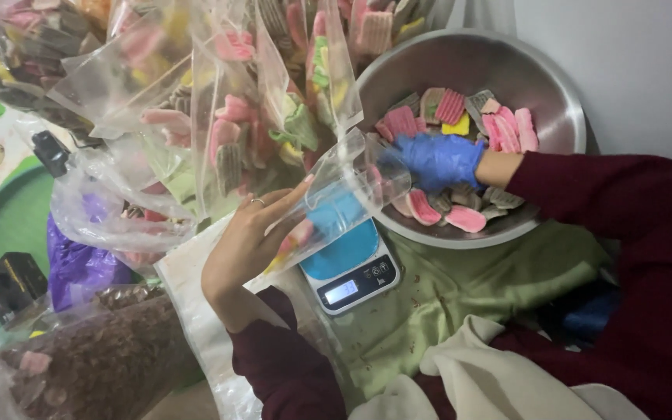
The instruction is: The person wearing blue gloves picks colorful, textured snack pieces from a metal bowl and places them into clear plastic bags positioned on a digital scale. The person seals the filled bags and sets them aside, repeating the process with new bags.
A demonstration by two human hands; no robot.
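My left hand (pixel 246 237), bare with a ring, holds a clear plastic bag (pixel 336 198) tilted over a small blue-topped scale (pixel 349 264); a few coloured pieces lie in the bag's lower end. My right hand (pixel 437 159) wears a blue glove and reaches into a steel bowl (pixel 542 70), its fingers closed on ridged pink, grey and yellow snack pieces (pixel 460 113) near the bag's mouth. Whether pieces are gripped is partly hidden by the bag.
Several filled clear bags of the same coloured pieces (pixel 219 101) pile up at the upper left. A purple bag (pixel 79 264), a bag of brown bits (pixel 110 358) and a green round tray (pixel 1 233) sit at the left. A green cloth (pixel 460 295) lies under the scale.
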